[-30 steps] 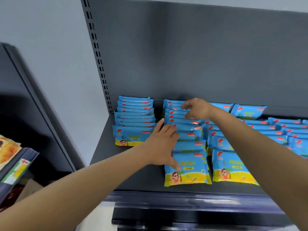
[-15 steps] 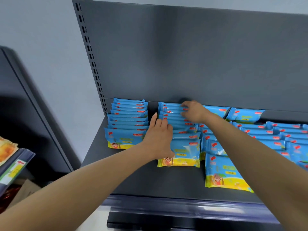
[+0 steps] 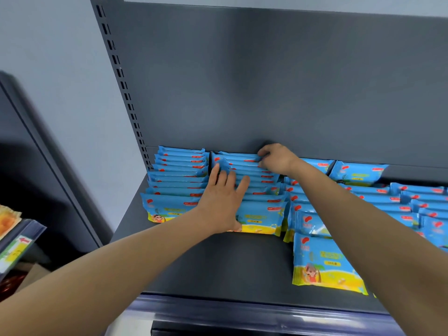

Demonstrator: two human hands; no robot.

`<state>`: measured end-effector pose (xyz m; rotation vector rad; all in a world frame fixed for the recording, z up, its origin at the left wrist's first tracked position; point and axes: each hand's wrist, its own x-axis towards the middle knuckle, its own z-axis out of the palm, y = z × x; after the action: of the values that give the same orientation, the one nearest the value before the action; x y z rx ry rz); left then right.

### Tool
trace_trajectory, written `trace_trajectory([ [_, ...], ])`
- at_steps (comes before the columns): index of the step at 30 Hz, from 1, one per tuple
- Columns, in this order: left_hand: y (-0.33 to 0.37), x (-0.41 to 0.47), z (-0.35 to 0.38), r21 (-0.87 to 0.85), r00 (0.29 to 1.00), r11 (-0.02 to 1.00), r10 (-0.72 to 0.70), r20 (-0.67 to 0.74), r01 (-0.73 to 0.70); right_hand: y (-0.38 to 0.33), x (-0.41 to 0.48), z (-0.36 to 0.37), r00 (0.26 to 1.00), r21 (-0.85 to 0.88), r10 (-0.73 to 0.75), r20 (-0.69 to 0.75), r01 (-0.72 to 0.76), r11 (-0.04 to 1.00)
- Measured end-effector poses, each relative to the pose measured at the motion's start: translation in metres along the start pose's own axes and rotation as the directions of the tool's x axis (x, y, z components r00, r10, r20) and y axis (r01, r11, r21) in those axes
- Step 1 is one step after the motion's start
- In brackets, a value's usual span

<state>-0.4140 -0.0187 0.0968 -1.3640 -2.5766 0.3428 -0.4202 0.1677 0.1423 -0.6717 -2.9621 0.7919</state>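
Packs (image 3: 259, 214): thin plastic film, glossy, crimped end seals, light glinting off the wrinkles. Shelf (image 3: 230, 263): sheet metal, dark grey coat, matt, smooth, only a dull sheen. Back panel (image 3: 266, 81): same coated metal, matt, flat, soft highlight mid-panel. Upright (image 3: 121, 76): grey coated metal, punched slots. Front rail (image 3: 242, 309): smooth bluish plastic, semi-gloss, streaky reflections. Wall (image 3: 60, 69): pale paint, matt. Left strip (image 3: 17, 246): clear glossy plastic over a printed paper label. Orange packs (image 3: 7, 219) above it: shiny film. Box (image 3: 34, 270) below: looks like plain brown cardboard, matt, too blurred for more.
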Motion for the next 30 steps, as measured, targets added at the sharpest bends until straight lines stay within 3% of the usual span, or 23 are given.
trace_trajectory([
  [10,-0.003,0.004,0.003,-0.013,1.0,1.0,-0.022,0.001,0.022,-0.007,0.001,0.0,1.0,-0.116,-0.005,-0.002,0.004,0.993],
  [15,-0.001,0.002,-0.003,-0.025,0.996,0.998,-0.054,0.072,0.056,-0.003,-0.001,-0.003,0.995,-0.249,0.094,0.016,-0.087,0.965],
  [20,0.0,-0.001,-0.003,-0.078,0.995,0.994,-0.075,0.07,0.08,-0.003,0.002,0.001,0.992,-0.172,0.13,0.005,-0.127,0.977],
  [27,0.0,-0.001,-0.006,-0.01,0.993,0.996,-0.093,0.069,0.094,-0.001,0.007,0.006,0.995,-0.033,0.101,0.014,-0.1,0.994],
  [30,0.0,-0.001,-0.004,-0.026,0.994,0.995,-0.09,0.065,0.092,-0.002,0.007,0.01,0.995,-0.061,0.062,-0.082,-0.067,0.996],
])
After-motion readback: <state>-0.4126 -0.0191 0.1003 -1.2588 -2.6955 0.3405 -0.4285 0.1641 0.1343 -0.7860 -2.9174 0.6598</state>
